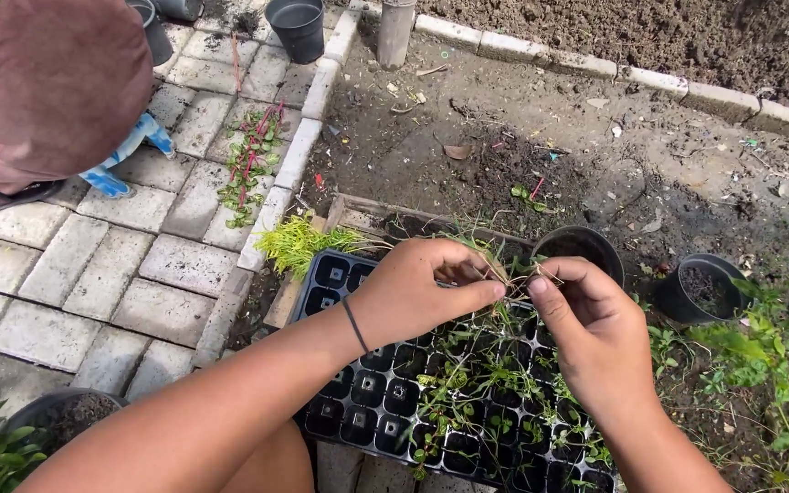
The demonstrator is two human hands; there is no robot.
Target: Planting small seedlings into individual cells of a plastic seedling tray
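Pinching with both hands, I have a thin sprig [515,270] caught between thumb and finger of my left hand [413,297] and of my right hand [595,333], fingertips nearly meeting over it. Just under the pinch sits a black cell tray [372,393], some cells bare, others with small green seedlings [477,383]. Beyond the pinch lies dark bare soil [522,146], edged by a pale stone curb [595,64]. Past my right hand stand two black pots [710,288], both with soil in them. Away past my left hand grey pavers [139,265] run off, with a strip of red-stemmed cuttings [248,164] lying on them and another black pot [296,27] farther on. Another person's reddish cap or hood [43,78] fills that far corner. A yellow-green tuft [299,242] sits near the tray's far corner.

The sprig is so fine I cannot tell its roots from its leaves. My forearms cover the tray's near edge, and its bottom is cut off.
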